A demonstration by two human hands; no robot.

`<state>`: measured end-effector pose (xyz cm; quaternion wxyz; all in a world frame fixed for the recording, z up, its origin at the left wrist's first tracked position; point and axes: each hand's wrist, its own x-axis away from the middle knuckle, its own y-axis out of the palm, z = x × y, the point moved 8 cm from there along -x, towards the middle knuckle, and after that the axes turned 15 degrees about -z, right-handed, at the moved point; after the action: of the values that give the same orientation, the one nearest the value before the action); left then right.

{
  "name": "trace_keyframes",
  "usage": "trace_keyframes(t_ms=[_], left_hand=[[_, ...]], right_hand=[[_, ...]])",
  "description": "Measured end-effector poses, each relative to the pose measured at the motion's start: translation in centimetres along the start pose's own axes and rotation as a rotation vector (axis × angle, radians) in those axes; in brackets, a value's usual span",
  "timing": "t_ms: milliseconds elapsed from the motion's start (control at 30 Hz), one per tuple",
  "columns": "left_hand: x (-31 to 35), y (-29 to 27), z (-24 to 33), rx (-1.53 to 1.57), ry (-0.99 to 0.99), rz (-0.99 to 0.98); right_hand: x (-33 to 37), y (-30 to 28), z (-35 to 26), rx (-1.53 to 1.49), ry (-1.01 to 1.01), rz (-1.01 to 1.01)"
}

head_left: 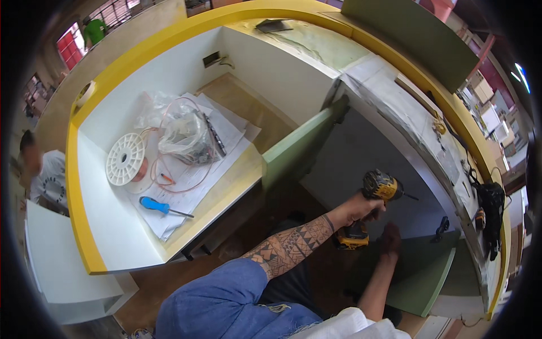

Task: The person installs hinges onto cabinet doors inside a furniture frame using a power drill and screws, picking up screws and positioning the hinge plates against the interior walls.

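My left hand (354,210), at the end of a tattooed forearm, is wrapped around the grip of a yellow and black cordless drill (380,185). The drill's bit points right, toward the inner wall of the cabinet (361,148). Just below and to the right of the drill is my right hand (390,240), its fingers drawn together in shadow; whatever they hold is too dark to make out. Beneath it an open green door (420,277) swings out, with a dark hinge (441,230) at its upper edge. Another green door (302,144) stands open to the left.
On the left, a white-walled compartment (107,226) holds a white spool (125,159), a plastic bag of parts (186,138), paper sheets and a blue screwdriver (155,204). A yellow-edged counter curves around, bearing a black bag (490,209). A person (48,175) stands at far left.
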<state>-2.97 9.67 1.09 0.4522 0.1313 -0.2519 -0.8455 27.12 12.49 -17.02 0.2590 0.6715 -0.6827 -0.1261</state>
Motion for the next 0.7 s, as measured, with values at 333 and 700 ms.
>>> trace_keyframes(t_ms=[333, 700], left_hand=[[0.0, 1.2, -0.2, 0.013, -0.118, 0.075], [0.0, 2.8, 0.1, -0.068, -0.09, 0.063]], right_hand=[[0.5, 5.1, -5.1, -0.376, -0.238, -0.14], [4.2, 9.3, -13.7, -0.392, -0.485, 0.076]])
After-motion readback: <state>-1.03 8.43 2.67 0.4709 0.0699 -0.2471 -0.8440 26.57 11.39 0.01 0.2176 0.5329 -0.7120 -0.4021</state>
